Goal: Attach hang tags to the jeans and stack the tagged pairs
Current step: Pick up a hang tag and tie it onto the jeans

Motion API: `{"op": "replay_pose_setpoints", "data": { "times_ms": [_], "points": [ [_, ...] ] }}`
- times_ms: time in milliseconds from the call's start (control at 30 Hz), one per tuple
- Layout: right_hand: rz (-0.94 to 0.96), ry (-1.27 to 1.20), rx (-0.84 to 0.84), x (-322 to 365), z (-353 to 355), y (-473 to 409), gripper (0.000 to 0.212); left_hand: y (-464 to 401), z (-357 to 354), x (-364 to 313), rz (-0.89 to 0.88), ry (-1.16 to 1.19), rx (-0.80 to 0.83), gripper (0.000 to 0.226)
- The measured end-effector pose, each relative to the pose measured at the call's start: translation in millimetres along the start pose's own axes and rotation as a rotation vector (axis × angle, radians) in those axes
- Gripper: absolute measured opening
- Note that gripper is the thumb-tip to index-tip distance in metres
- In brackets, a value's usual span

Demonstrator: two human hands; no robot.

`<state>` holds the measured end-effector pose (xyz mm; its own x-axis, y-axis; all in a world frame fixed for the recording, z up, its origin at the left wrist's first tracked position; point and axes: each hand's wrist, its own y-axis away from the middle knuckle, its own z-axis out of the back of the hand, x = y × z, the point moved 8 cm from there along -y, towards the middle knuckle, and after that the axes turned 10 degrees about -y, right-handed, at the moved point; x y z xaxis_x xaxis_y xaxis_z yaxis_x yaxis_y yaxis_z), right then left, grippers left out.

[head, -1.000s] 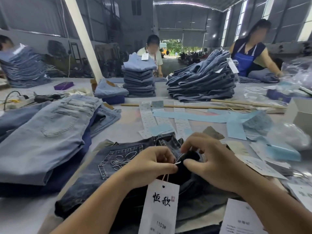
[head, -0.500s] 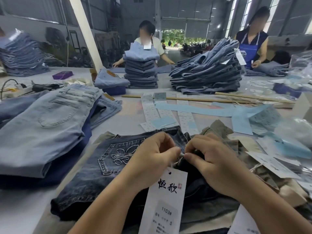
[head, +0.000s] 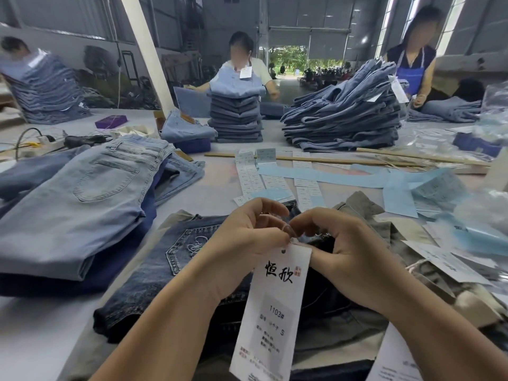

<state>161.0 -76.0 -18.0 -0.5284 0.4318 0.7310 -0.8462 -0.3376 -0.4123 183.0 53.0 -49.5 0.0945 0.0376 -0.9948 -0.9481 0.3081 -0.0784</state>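
Warehouse table point(head: 214, 196), dark jeans point(head: 165, 273); left hand point(head: 247, 240), right hand point(head: 349, 251) pinching white hang tag point(head: 275, 312) string, "1103#", "S"

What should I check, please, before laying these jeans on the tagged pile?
1. Tag at the waistband of the dark jeans: ok.
2. Left hand and right hand pinching at the tag's top: ok.
3. String fastened: cannot tell, fingers hide it.
4. Tag print facing up: ok.
5. Light jeans pile on the left within reach: ok.
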Motion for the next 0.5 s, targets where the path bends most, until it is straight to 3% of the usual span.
{"op": "replay_pose_setpoints", "data": {
  "times_ms": [67,233,333,500],
  "points": [
    [-0.01,-0.075,-0.028,0.4,-2.4,-0.4,0.004,0.3,4.2,1.8,-0.002,0.05,-0.04,0.034],
    [0.002,-0.027,-0.083,-3.1,-2.6,6.2,0.021,4.6,11.4,11.3,0.016,0.103,-0.109,0.039],
    [0.108,0.104,-0.126,9.8,-3.1,7.3,0.04,7.4,11.2,14.1,0.025,0.126,-0.132,0.04],
    [0.09,0.013,-0.069,8.9,-3.5,3.2,0.044,13.1,11.0,11.8,-0.002,0.027,-0.188,0.036]
  ]
}}
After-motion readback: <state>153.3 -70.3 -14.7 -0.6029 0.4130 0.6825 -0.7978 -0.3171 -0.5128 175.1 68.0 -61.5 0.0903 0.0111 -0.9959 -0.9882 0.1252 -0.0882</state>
